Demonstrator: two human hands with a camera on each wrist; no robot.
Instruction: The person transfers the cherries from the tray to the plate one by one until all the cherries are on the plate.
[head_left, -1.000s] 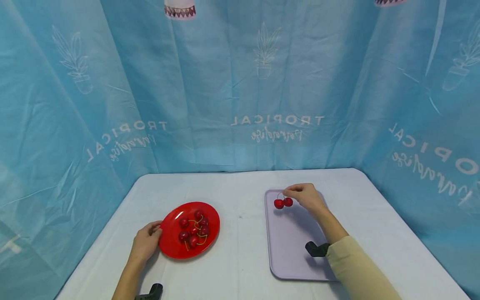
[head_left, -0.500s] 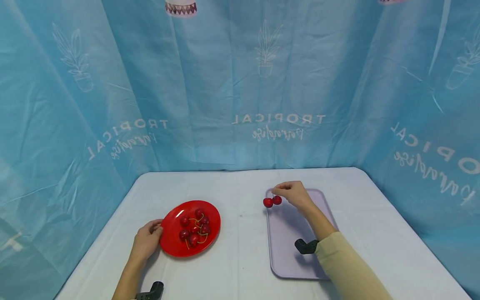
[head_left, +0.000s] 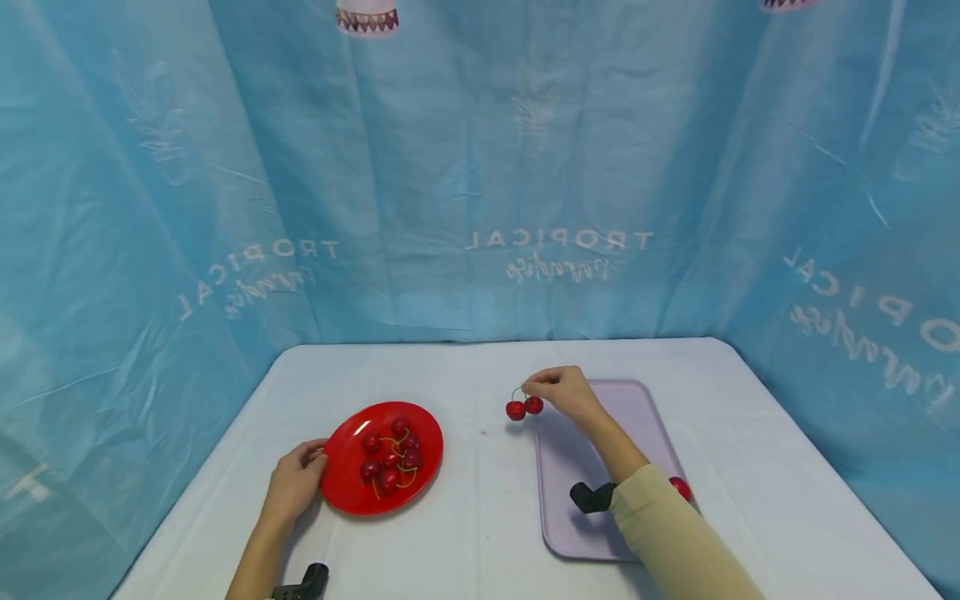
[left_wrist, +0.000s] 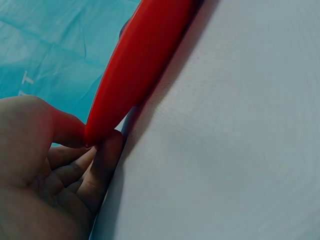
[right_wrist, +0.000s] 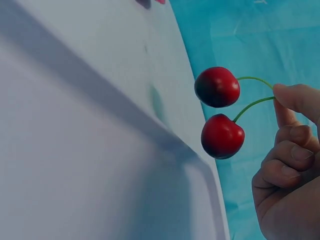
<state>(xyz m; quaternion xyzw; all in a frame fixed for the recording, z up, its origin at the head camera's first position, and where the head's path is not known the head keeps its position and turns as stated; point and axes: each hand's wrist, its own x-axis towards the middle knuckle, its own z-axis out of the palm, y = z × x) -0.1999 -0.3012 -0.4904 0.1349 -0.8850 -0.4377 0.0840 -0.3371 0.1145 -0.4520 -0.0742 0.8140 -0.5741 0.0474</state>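
Two dark red cherries (right_wrist: 222,136) hang by green stems from my right hand (head_left: 564,393), whose thumb and forefinger pinch the stem ends. In the head view this pair (head_left: 516,410) is in the air by the far left corner of the lilac tray (head_left: 585,533). My left hand (head_left: 295,482) pinches the left rim of a red plate (head_left: 348,496), thumb above and fingers below, as the left wrist view shows. Several cherries (head_left: 390,479) with green stems lie together on that plate. Another cherry (head_left: 679,488) shows at the tray's right side, partly hidden by my right sleeve.
A white table (head_left: 480,533) carries the plate at left and the tray at right, with a gap between them. Blue curtains (head_left: 480,183) with printed lettering hang along the back and both sides. Black wrist mounts (head_left: 592,497) sit on both forearms.
My right hand has carried the cherry pair left, from over the tray to beyond its left edge. A cherry on the tray's right has come into view. My left hand stays on the plate.
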